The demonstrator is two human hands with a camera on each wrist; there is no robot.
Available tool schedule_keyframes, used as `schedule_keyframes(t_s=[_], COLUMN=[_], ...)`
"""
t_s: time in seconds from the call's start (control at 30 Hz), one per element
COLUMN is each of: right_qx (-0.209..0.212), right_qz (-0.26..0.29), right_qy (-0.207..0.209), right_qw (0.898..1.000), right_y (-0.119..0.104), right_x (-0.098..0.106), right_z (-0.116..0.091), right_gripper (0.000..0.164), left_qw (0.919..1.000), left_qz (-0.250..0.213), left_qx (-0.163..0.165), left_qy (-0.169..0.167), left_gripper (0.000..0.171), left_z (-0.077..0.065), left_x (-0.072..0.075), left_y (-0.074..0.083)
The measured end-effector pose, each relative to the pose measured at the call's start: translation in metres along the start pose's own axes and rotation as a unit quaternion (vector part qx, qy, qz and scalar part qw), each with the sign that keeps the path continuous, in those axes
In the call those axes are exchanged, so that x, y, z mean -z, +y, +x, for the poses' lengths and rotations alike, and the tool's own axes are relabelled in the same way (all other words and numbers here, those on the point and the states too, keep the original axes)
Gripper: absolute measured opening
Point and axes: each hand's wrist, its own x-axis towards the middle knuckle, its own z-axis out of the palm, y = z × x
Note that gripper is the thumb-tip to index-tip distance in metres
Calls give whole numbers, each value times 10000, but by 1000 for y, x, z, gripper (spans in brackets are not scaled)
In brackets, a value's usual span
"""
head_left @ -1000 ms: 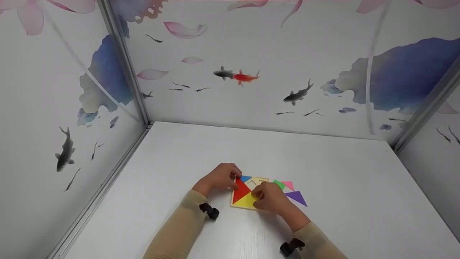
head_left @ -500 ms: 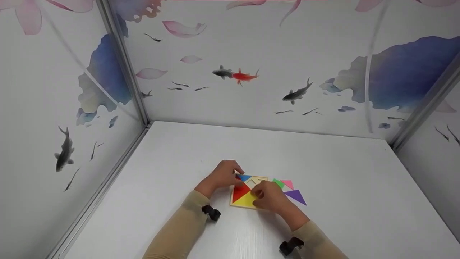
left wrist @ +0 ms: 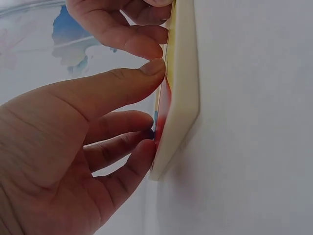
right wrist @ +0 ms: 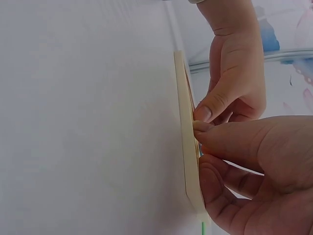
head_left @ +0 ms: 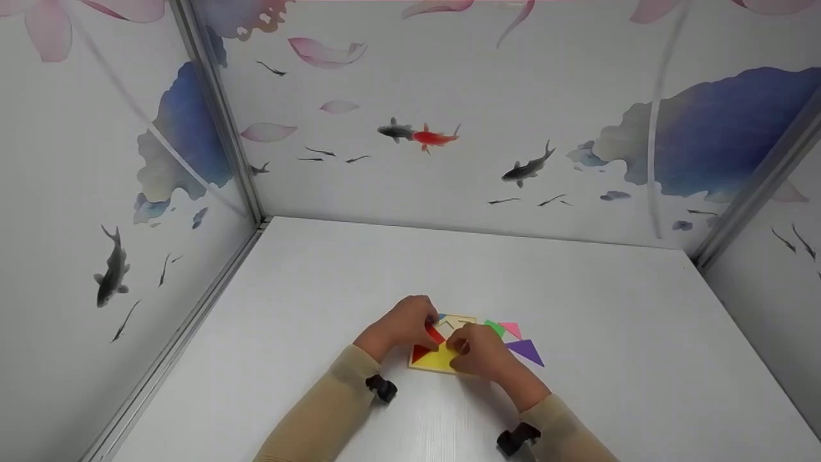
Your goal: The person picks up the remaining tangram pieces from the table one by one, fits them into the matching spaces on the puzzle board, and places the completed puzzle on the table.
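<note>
A wooden tangram tray (left wrist: 183, 93) lies on the table under both hands. In it sit a red triangle (head_left: 434, 333), a yellow triangle (head_left: 436, 360) and a mostly covered blue triangle (head_left: 442, 316). My left hand (head_left: 405, 322) reaches over the red triangle, its thumb and fingertips spread across the tray's face. On the yellow triangle, bent fingers of my right hand (head_left: 485, 351) touch down beside the left thumb. The left wrist view shows the fingertips of both hands against the tray's upper face. My right palm hides part of the tray.
Right of the tray lie a green piece (head_left: 494, 328), a pink piece (head_left: 511, 330) and a purple triangle (head_left: 526, 352). A white table (head_left: 333, 263) carries everything. Printed panels with fish and petals enclose it at the back and sides.
My left hand has slid from the tray's upper left corner toward the right and nearer, covering more of the red and blue triangles. The right hand stays almost still.
</note>
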Motion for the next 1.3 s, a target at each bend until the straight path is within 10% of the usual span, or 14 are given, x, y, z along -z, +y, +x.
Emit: schedule_keyframes(t_s=[0.93,1.3], right_qx=[-160,-706], right_qz=[152,48], right_qy=[-136,387], right_qw=[9997,9967], right_y=[1,22], right_x=[4,45], right_z=[1,2], right_gripper=[24,15], left_qw=[9996,9990], left_qz=[239,204], left_qx=[171,383], left_qy=[-51,-115], left_gripper=[49,52], left_z=[1,2], left_x=[0,-2], left_y=[-2,-1])
